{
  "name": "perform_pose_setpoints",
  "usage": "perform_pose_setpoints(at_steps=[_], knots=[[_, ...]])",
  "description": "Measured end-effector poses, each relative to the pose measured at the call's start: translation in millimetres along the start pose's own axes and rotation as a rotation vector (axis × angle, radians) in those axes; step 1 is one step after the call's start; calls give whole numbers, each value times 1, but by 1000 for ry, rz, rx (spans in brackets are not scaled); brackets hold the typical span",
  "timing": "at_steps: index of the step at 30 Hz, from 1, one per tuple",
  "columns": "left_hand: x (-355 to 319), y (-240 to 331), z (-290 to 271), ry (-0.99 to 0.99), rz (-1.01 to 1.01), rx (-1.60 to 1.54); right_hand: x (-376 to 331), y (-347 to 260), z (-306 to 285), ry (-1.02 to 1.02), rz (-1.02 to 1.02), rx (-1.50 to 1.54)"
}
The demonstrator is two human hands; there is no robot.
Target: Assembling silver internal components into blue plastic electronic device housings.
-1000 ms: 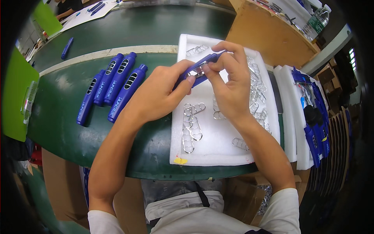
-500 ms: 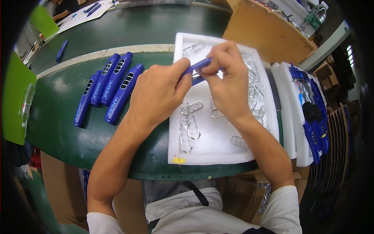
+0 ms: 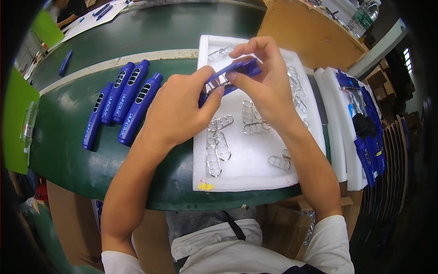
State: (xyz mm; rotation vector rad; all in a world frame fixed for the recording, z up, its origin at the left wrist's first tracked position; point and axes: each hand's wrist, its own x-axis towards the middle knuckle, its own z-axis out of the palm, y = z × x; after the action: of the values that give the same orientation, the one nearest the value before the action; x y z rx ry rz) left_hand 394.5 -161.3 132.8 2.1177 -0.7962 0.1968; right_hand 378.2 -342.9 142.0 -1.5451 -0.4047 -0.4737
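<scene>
Lying on green tabletop (image 3: 175, 170), tray (image 3: 246, 171) neighbours wooden cabinet (image 3: 317, 41).

Pale lettering runs lengthwise along the four blue tubes (image 3: 137, 114), and the green label (image 3: 363, 20) on the clear bottle (image 3: 370, 9) carries print too small to read

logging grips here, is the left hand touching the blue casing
Touching: the head view shows the left hand pinching the blue casing with thumb and fingers.
</scene>
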Motion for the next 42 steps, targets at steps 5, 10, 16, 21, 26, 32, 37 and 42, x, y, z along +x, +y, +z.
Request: perform_pose_setpoints(at_steps=[5,10,16,21,26,32,37,42], knots=[[-1,-6,0,-39,-52,35,1,-4,-10,-210,222,-201],[2,7,-4,-126,-120,104,-2,-7,-8,-162,248,-266],[2,7,-4,-131,-135,122,-4,-3,-2,-134,234,-366],[3,5,-6,-152,-152,155,-3,0,-3,-109,187,-338],[1,-18,-16,-14,145,165,2,10,-16,23,-5,-387],[6,-19,-25,-122,-38,248,5,18,-23,28,-102,-523],[3,-32,-15,86,96,290,2,17,-23,1,-92,-528],[6,-29,-17,120,106,358,4,20,-25,-25,-62,-571]])
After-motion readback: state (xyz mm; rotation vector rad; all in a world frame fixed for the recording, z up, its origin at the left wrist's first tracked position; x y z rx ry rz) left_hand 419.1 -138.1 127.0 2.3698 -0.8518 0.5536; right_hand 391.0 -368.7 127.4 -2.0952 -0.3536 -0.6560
